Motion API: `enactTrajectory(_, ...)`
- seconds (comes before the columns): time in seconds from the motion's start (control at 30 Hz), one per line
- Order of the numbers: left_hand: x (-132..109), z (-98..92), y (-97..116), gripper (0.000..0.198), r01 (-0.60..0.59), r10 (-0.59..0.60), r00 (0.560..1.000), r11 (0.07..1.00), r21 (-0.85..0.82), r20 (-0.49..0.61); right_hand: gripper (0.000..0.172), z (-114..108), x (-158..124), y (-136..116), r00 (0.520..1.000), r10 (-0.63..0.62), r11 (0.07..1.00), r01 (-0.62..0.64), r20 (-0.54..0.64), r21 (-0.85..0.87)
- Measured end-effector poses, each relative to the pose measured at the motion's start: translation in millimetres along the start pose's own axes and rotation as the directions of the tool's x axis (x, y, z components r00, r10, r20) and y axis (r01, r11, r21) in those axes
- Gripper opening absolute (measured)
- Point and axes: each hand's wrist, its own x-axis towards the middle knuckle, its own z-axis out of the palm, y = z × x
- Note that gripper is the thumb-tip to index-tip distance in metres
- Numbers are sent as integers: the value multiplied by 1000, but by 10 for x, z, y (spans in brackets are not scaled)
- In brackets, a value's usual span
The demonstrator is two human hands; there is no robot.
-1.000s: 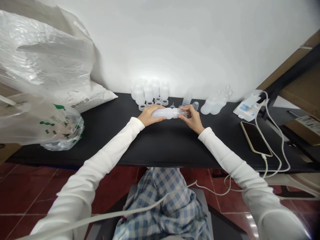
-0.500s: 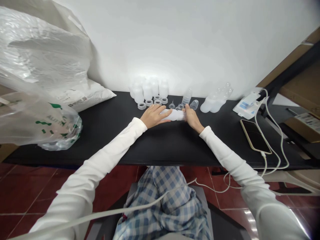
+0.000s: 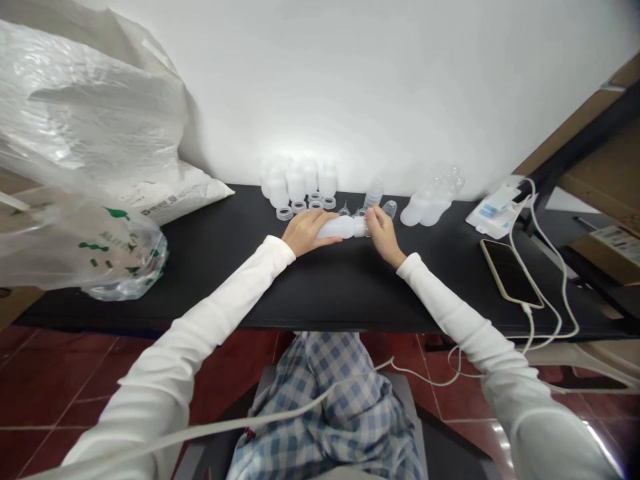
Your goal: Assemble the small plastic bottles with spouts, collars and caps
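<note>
A translucent white feeding bottle lies sideways between my two hands, a little above or on the black tabletop; I cannot tell which. Around its bottom end, my left hand is closed, thumb on the near side. At the collar end, my right hand grips with thumb and fingers, hiding the tip. Just behind are clear teats, partly covered by the bottle and my right hand. A clear ribbed bottle-like piece stands there, with a clear cap lying beside it.
White bottles stand by the wall behind several collar rings. More bottles with teats lie to the right. Farther right are a power strip and a charging phone with cables. Plastic bags fill the left.
My left fingers have drawn in around the bottle, showing more of its body. My right hand's fingers have shifted slightly at the collar end. The other things stay put.
</note>
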Motion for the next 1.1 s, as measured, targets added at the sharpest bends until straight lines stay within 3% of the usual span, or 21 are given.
enactTrajectory(0.07,7,10,1,58,-29,30,999,998,50,-24,60,48,-2,-3,987,159,975,-163,36,153)
enactTrajectory(0.13,15,-3,-12,56,-26,29,998,998,55,-51,59,92,-13,-25,971,226,934,-239,81,266)
enactTrajectory(0.23,24,-33,-56,53,-13,13,998,1000,-4,-68,58,137,-31,-88,991,117,936,-134,73,327)
enactTrajectory(0.3,26,-39,-76,58,-52,51,998,997,-65,-21,59,137,-31,-112,999,27,957,-33,24,288)
enactTrajectory(0.4,22,-29,-37,61,-115,126,987,987,-112,101,51,55,11,-42,987,-90,987,106,-135,120)
enactTrajectory(0.47,21,-28,30,54,-89,100,984,993,-79,148,48,-62,74,81,953,-168,986,164,-254,-38)
enactTrajectory(0.63,46,-82,136,40,146,-155,984,984,99,92,43,-505,281,370,801,-374,891,171,-467,-421)
enactTrajectory(0.7,56,-107,122,39,270,-283,957,947,175,56,47,-689,335,388,732,-471,813,144,-492,-564)
enactTrajectory(0.77,55,-116,92,40,384,-399,917,892,239,20,53,-848,355,360,703,-512,758,100,-493,-645)
enactTrajectory(0.83,38,-106,60,44,476,-494,870,831,286,-12,51,-967,347,316,710,-482,735,9,-514,-678)
enactTrajectory(0.97,-24,-47,14,57,607,-631,775,720,337,-48,47,-1084,308,264,873,-251,618,-188,-417,-764)
enactTrajectory(1.0,-38,-32,7,59,629,-655,754,699,341,-48,47,-1092,303,264,894,-199,584,-221,-401,-781)
enactTrajectory(1.1,-64,-6,5,60,668,-705,708,654,353,-34,46,-1094,305,286,864,-174,582,-296,-472,-757)
